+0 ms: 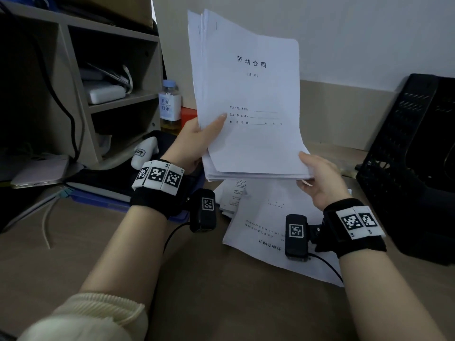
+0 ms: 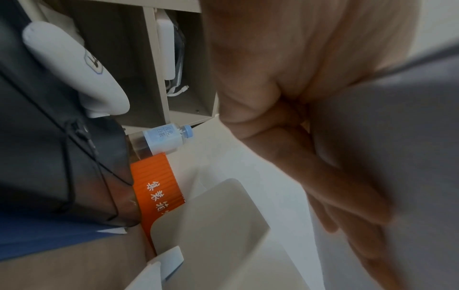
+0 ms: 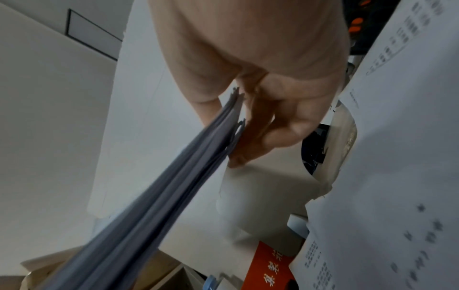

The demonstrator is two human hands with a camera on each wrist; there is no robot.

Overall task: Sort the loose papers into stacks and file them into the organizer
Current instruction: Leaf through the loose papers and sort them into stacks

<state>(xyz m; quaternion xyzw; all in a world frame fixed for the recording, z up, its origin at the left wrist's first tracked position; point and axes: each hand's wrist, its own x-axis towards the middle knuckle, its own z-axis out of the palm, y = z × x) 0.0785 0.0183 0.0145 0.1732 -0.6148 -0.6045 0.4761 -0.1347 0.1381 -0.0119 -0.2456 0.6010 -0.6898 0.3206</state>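
Left hand (image 1: 194, 141) gripped the paper stack (image 1: 248, 99) at its lower left edge, thumb on the front, fingers curled behind, right hand (image 1: 320, 178) pinched the lower right corner, stack held upright above the tabletop (image 1: 197, 279), loose sheets (image 1: 266, 227) lay beneath, black organizer (image 1: 413, 153) stood right of the right grip.

Left hand (image 1: 194, 141): raised above the desk (image 1: 197, 279), thumb across the front of the stack (image 1: 248, 94), fingers behind it.
Right hand (image 1: 320, 178): grips the stack's lower right corner, thumb on top.
Forearms: both bare, angled inward over the desk.
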